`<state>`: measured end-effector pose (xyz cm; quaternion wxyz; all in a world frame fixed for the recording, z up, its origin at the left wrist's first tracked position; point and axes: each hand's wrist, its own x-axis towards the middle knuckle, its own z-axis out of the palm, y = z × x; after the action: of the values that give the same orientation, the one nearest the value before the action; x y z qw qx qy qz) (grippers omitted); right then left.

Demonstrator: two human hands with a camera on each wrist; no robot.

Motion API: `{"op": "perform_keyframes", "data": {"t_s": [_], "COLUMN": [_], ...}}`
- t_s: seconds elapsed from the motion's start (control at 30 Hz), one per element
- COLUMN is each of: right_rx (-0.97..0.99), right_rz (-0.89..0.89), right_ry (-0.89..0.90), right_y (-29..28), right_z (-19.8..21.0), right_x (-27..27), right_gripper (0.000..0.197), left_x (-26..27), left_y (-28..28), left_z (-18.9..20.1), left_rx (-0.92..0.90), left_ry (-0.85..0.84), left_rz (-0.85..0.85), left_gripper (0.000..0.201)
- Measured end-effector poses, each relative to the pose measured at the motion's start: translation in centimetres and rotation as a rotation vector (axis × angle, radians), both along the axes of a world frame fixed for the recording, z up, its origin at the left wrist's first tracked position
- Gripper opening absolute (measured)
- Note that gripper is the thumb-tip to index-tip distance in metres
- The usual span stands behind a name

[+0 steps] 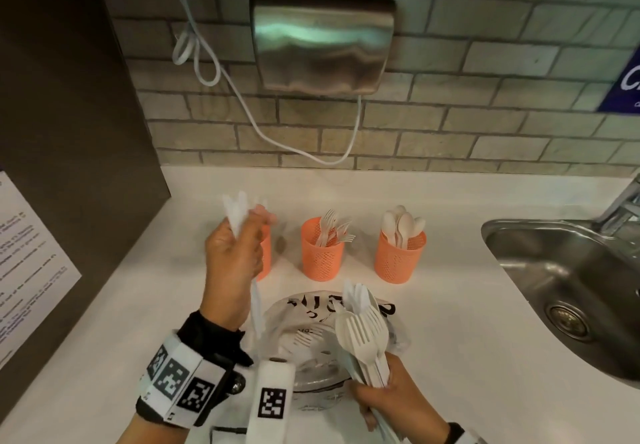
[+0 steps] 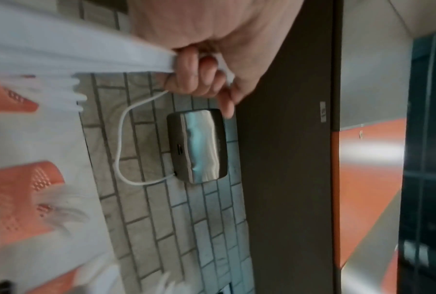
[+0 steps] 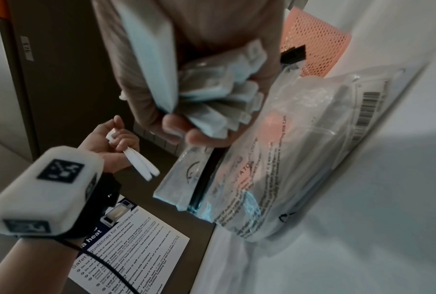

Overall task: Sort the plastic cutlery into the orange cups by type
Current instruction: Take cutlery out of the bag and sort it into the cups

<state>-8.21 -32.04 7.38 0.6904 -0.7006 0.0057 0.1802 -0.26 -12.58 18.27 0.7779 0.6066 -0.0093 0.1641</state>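
Note:
Three orange perforated cups stand in a row on the white counter. My left hand hides most of the left cup. The middle cup holds forks and the right cup holds spoons. That raised left hand grips a few white cutlery pieces, blurred, in front of the left cup; its curled fingers wrap them. Near the front edge, my right hand grips a mixed bundle of forks, spoons and knives, whose handles fan out of my fist.
A clear printed plastic bag lies on the counter between my hands. A steel sink is set in at the right. A metal wall unit with a white cable hangs above the cups. A dark cabinet bounds the left side.

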Motion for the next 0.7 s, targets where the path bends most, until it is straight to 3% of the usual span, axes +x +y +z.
{"op": "perform_keyframes", "data": {"t_s": [0.1,0.23,0.43,0.53,0.7], "right_rx": [0.015,0.042,0.023,0.017,0.059], "right_rz": [-0.035,-0.048,-0.008,0.025,0.087], "right_ry": [-0.03,-0.06,0.003,0.026,0.049], "right_y": [0.1,0.6,0.4,0.3,0.2], "right_z": [-0.1,0.1,0.1,0.4,1.0], "right_x": [0.4,0.6,0.7,0.7,0.7], "right_gripper": [0.015,0.012,0.029,0.033,0.012], "left_x": [-1.0,-2.5,-2.1,-1.9,-1.9], "left_y": [-1.0,-3.1,-3.5,-3.2,-3.4], "left_z": [-1.7,-3.8,-4.2,-4.4,-4.4], "left_rx": [0.279,0.409,0.438,0.421,0.414], "left_ry": [0.13,0.167,0.162,0.141,0.117], "left_rz": [-0.175,-0.41,-0.421,-0.395,-0.438], "left_gripper": [0.024,0.01,0.01,0.001,0.004]}}
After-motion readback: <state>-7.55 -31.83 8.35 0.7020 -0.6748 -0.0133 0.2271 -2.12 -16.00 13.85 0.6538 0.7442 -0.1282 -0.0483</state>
